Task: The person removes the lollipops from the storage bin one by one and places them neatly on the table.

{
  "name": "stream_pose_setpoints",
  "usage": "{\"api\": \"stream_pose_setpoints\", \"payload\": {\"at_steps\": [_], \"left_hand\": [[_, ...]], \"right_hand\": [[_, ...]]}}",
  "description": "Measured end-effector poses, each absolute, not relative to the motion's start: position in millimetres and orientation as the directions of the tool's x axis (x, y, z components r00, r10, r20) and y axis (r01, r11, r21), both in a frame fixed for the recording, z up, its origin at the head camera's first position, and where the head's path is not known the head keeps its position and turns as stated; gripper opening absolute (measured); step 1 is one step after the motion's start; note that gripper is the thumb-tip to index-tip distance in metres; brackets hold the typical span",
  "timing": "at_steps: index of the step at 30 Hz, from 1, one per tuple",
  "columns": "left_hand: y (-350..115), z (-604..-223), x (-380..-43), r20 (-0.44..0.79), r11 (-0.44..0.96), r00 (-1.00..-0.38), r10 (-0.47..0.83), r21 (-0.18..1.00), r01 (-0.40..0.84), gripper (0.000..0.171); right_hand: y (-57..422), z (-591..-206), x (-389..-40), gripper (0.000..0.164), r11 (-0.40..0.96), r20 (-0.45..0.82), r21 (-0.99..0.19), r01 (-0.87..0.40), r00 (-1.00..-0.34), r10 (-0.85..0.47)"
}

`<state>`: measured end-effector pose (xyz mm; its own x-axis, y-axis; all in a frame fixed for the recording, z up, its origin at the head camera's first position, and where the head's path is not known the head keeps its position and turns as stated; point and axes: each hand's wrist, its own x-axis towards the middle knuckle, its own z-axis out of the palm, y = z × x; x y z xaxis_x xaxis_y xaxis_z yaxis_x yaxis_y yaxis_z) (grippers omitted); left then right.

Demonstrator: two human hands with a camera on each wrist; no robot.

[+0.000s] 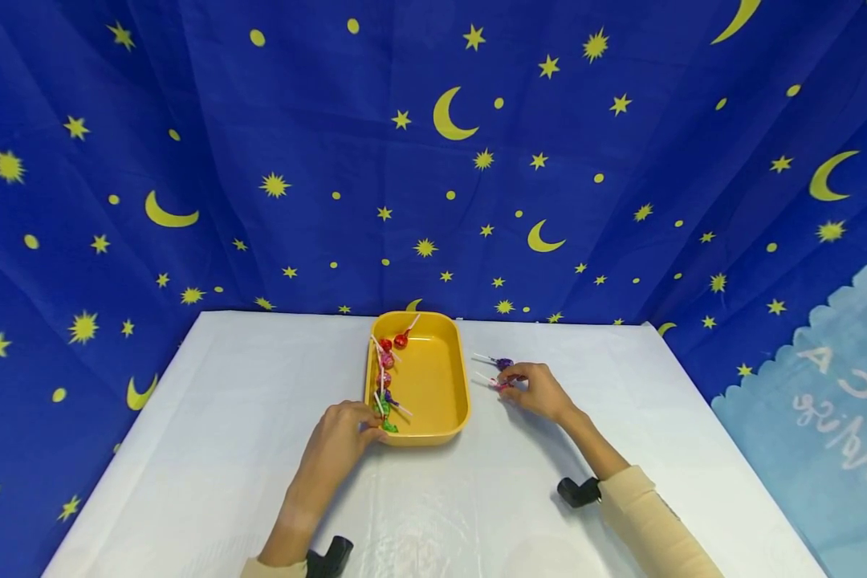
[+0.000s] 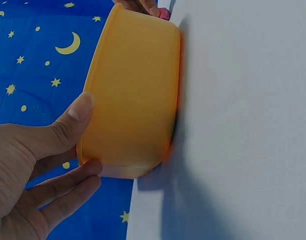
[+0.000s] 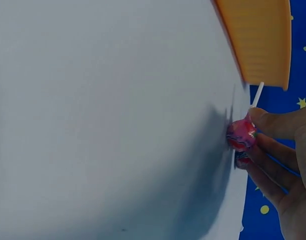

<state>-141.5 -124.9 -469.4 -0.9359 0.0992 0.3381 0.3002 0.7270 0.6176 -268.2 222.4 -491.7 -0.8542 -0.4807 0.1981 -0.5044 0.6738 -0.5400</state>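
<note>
A yellow tray (image 1: 437, 373) stands on the table, with several wrapped lollipops lying along its left side: red (image 1: 400, 340), pink (image 1: 386, 360) and green (image 1: 390, 427). My left hand (image 1: 335, 443) holds the tray's near left corner. In the left wrist view its thumb (image 2: 81, 107) lies against the rim while the other fingers reach round the end wall. To the right of the tray, my right hand (image 1: 538, 393) pinches a pink lollipop (image 3: 241, 135) close to the tabletop, stick towards the tray. Just beyond it lies a purple lollipop (image 1: 504, 364), partly behind the fingers in the right wrist view.
A white cover lies over the table (image 1: 224, 417). Behind and at both sides hangs a blue cloth (image 1: 318, 144) with yellow moons and stars. At the far right is a light blue panel (image 1: 802, 449) with white lettering. Each wrist carries a black device.
</note>
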Motion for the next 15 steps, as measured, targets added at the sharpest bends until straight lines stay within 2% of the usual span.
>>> {"api": "stream_pose_setpoints", "payload": {"at_steps": [8,15], "left_hand": [[-126,-471,-141,0.343,0.731,-0.935,0.092,0.615,0.297,0.014],[-125,-470,-142,0.324,0.730,-0.942,0.088,0.622,0.282,0.014]], "right_hand": [[212,-482,-272,0.019,0.687,0.210,-0.510,-0.517,-0.850,-0.484],[200,-472,-276,0.020,0.648,0.233,-0.516,-0.560,-0.820,-0.523]]}}
